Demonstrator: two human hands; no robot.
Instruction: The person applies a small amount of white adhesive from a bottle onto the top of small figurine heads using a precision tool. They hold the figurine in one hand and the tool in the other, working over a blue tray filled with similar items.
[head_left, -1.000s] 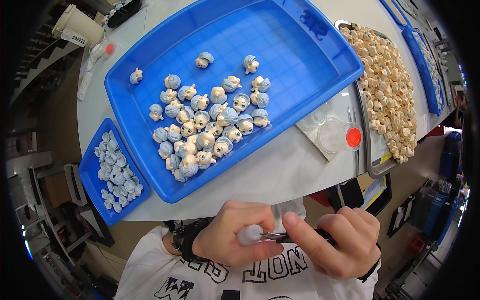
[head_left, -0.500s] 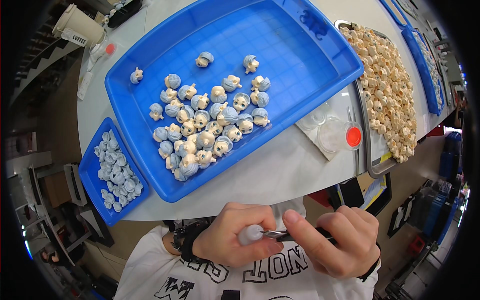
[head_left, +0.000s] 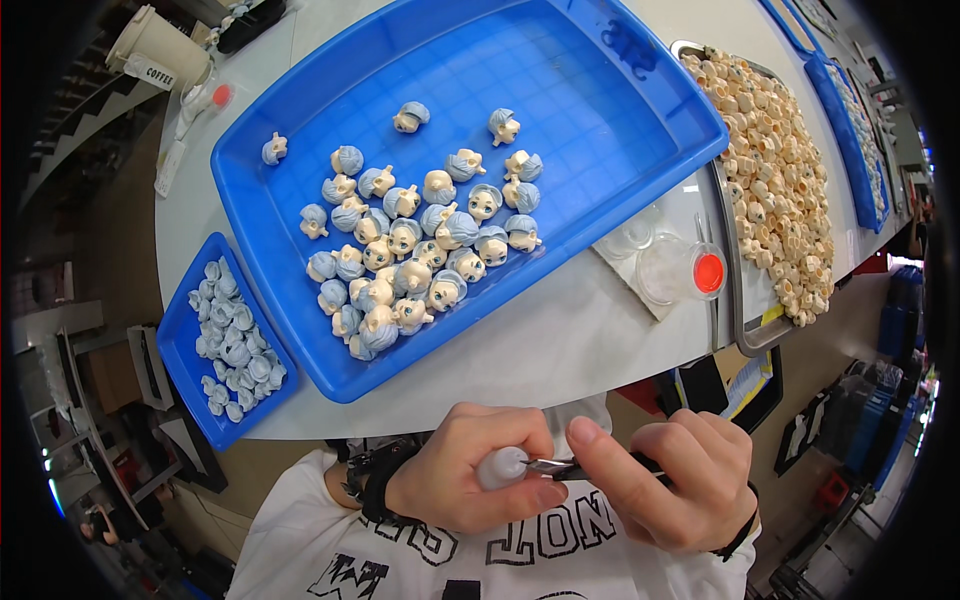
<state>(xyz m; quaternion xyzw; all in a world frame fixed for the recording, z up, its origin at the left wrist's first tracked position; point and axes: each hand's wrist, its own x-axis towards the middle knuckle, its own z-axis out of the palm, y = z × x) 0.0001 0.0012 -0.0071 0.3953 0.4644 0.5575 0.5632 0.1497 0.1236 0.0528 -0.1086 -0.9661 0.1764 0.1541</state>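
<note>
Tool (head_left: pixel 552 467) and whitish piece (head_left: pixel 500 468) stay almost exactly where they were a second ago in the head view — your hands barely shift. So both things appear to remain in use at one spot, with neither let go. Your left hand (head_left: pixel 468 472) is closed around the whitish piece; your right hand (head_left: pixel 692 482) grips the tool, one digit stretched out over it. Both are off the worktop (head_left: pixel 560 345), in front of its near edge. The piece looks smooth, translucent and rounded, its small tip facing the tool's metal point; your fingers hide the rest, and whether metal touches tip is hard to tell.

Toward the worktop's near left corner sits a small blue tray (head_left: pixel 193 385) of pale blue hair parts (head_left: pixel 235 355) — just beside a big blue tray (head_left: pixel 580 120) holding doll heads (head_left: pixel 440 290). Cream parts (head_left: pixel 775 190) fill a metal tray (head_left: pixel 752 347) by the right edge.
</note>
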